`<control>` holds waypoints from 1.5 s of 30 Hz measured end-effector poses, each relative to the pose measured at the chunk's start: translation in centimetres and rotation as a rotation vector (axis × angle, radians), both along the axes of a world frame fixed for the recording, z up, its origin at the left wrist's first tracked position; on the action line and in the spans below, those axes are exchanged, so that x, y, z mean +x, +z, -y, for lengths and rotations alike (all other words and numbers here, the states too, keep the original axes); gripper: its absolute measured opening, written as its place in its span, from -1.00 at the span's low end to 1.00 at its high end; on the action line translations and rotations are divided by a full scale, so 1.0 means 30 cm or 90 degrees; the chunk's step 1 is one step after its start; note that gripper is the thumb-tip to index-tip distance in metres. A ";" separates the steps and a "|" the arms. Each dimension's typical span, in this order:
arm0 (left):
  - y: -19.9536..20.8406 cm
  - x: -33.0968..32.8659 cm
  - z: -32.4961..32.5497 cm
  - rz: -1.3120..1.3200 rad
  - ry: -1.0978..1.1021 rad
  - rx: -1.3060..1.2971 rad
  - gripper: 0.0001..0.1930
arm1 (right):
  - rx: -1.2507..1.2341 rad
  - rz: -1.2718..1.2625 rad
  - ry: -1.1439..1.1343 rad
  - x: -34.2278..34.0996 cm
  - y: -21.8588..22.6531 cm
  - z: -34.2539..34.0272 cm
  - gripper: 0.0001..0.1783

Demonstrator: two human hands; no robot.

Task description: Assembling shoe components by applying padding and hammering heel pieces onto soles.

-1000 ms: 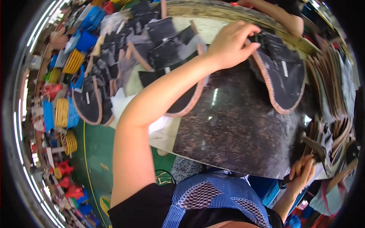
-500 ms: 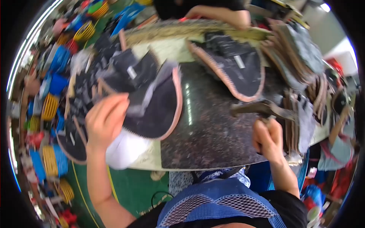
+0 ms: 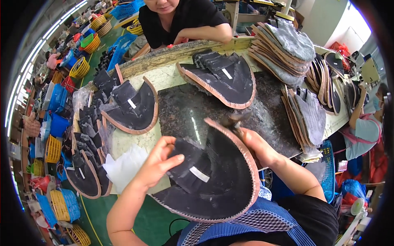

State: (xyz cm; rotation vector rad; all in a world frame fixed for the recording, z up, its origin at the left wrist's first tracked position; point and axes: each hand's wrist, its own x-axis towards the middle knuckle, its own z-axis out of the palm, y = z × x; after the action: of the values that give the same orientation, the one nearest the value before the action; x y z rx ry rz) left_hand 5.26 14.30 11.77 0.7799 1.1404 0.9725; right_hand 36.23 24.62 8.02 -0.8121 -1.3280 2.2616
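In front of my body, a black shoe upper with a tan stitched rim and a white label is held tilted above the table's near edge. My left hand grips its folded middle, thumb on the black face. A hammer is in my right hand, which is closed behind the upper's right rim; the handle is mostly hidden. Beyond it, a similar upper lies across the dark stone slab. Another upper rests to the left of the slab.
Overlapping uppers and a white cloth lie along the left. Stacked grey fleecy pieces stand at the far right, with more pieces nearer. A person leans on the table's far edge. A blue basket stands right.
The view has shifted. My left hand has moved right and nearer, now gripping an upper before my body. My right hand, still with the hammer, has moved left behind that upper.
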 end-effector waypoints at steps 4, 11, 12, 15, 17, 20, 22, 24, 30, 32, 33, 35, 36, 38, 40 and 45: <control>-0.177 0.081 0.027 -0.052 -0.139 -0.018 -0.55 | 0.112 0.247 -0.001 0.101 0.059 0.095 -0.43; -0.210 0.150 -0.078 -0.142 -0.255 0.039 -0.75 | 0.082 0.298 -0.075 0.223 0.022 0.243 -0.50; -0.205 0.162 -0.081 -0.133 -0.279 0.038 -0.74 | 0.066 0.333 -0.063 0.234 0.030 0.257 -0.47; -0.225 0.168 -0.129 -0.115 -0.331 0.044 -0.73 | 0.066 0.344 -0.094 0.222 0.041 0.265 -0.42; -0.248 0.175 -0.157 -0.170 -0.340 0.096 -0.77 | 0.215 0.300 -0.154 0.214 0.001 0.270 -0.54; -0.204 0.175 -0.214 -0.466 -0.334 0.408 -0.82 | 0.294 0.433 -0.186 0.268 -0.021 0.240 -0.72; -0.217 0.165 -0.237 -0.504 -0.318 0.477 -0.81 | 0.307 0.433 -0.258 0.285 0.002 0.194 -0.81; -0.180 0.155 -0.267 -0.467 -0.368 0.372 -0.80 | 0.395 0.366 -0.262 0.287 0.032 0.154 -0.79; -0.247 0.114 -0.323 -0.407 -0.398 0.388 -0.85 | 0.591 0.339 0.038 0.121 0.039 0.062 -0.68; -0.235 0.115 -0.337 -0.424 -0.411 0.396 -0.85 | 0.638 0.313 0.092 0.084 0.002 0.044 -0.66; -0.231 0.115 -0.348 -0.449 -0.419 0.411 -0.86 | 0.629 0.319 0.092 0.084 0.009 0.040 -0.66; -0.251 0.098 -0.354 -0.420 -0.419 0.401 -0.83 | 0.621 0.365 0.221 0.075 0.035 0.017 -0.79; -0.268 0.088 -0.352 -0.416 -0.400 0.482 -0.82 | 0.561 0.368 0.245 0.072 0.043 0.006 -0.82; -0.303 0.080 -0.347 -0.411 -0.351 0.630 -0.79 | 0.566 0.342 0.215 0.064 0.027 -0.022 -0.75; -0.309 0.074 -0.325 -0.468 -0.347 0.680 -0.78 | 0.552 0.342 0.168 0.044 0.041 -0.052 -0.68; -0.312 0.089 -0.285 -0.563 -0.319 0.767 -0.73 | 0.610 0.346 0.254 0.039 -0.027 -0.097 -0.70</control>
State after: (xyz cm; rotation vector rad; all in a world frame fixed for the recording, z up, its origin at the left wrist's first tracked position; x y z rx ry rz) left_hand 7.92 22.86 2.42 2.5133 0.8739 0.8215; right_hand 37.41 27.53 7.21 -0.8381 -2.6829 1.3057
